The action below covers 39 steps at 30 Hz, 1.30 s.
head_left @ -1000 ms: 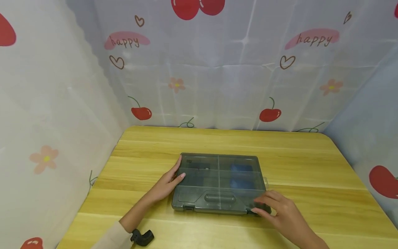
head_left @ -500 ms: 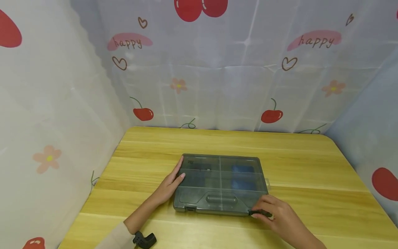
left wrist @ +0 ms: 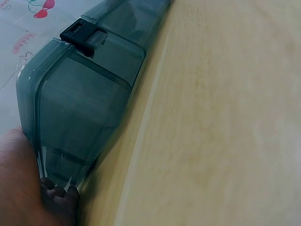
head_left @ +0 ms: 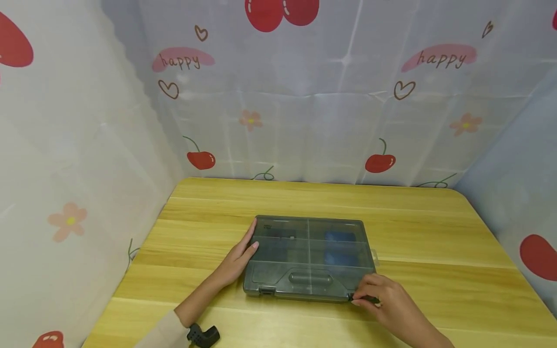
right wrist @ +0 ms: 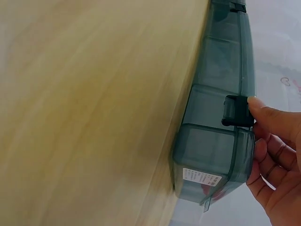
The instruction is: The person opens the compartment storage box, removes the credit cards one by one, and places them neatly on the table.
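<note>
A translucent grey-green plastic storage box (head_left: 270, 274) lies flat on the table, its lid down. My left hand (head_left: 234, 265) grips its left side, thumb on the lid edge and the other fingers along the side wall; some fingertips show near the base in the left wrist view. At the front right corner my right hand (head_left: 393, 302) pinches a black latch (right wrist: 239, 111). Its thumb is on the latch, and the other fingers bend against the lid side. A second black latch (left wrist: 83, 37) sits at the front left. Blurred blue contents (head_left: 340, 251) show through the lid.
The box stands on a yellow wood-grain table (head_left: 209, 208). A white curtain (head_left: 304, 135) printed with cherries hangs behind and on both sides. A black strap-like device (head_left: 203, 335) is at the left wrist. A small clear tab (head_left: 375, 257) sticks out at the box's right side.
My right hand's fingers have closed in on the front right latch and now pinch it. The left hand keeps its hold, and the box stays in place.
</note>
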Each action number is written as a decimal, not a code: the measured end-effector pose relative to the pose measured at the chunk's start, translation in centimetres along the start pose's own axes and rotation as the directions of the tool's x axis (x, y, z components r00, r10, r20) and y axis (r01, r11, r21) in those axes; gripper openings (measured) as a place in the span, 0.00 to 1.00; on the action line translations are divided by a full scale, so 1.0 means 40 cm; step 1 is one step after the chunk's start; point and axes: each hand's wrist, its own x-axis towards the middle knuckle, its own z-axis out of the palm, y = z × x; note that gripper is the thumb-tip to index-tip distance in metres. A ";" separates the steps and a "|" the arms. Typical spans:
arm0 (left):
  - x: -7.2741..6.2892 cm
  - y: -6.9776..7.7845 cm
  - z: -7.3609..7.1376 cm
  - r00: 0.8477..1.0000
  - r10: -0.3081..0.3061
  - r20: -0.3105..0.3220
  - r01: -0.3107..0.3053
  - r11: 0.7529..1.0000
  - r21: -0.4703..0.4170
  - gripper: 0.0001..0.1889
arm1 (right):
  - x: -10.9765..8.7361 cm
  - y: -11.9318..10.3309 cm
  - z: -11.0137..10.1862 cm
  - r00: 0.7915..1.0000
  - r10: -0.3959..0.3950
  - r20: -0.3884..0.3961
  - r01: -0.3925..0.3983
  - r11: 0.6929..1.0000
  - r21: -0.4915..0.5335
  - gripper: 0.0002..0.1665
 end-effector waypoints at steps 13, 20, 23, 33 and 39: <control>0.000 -0.007 -0.008 1.000 0.011 -0.009 -0.011 1.000 0.010 0.33 | -0.002 -0.008 0.009 0.994 -0.068 0.088 0.075 0.995 -0.069 0.17; 0.002 -0.013 -0.006 1.000 0.014 -0.013 -0.014 1.000 0.018 0.33 | 0.003 -0.009 0.011 0.986 -0.124 0.112 0.138 0.983 -0.125 0.14; 0.002 -0.015 -0.003 1.000 0.010 -0.013 -0.010 1.000 0.016 0.33 | 0.008 -0.015 0.005 0.984 -0.116 0.135 0.134 0.982 -0.132 0.14; 0.003 -0.010 -0.002 1.000 0.016 -0.009 -0.016 1.000 -0.002 0.34 | 0.053 -0.059 0.004 0.992 -0.099 0.072 0.108 0.985 -0.133 0.10; 0.001 -0.012 -0.004 1.000 0.009 -0.002 -0.009 1.000 -0.002 0.34 | 0.102 -0.084 0.029 0.982 -0.189 0.009 0.189 0.973 -0.131 0.08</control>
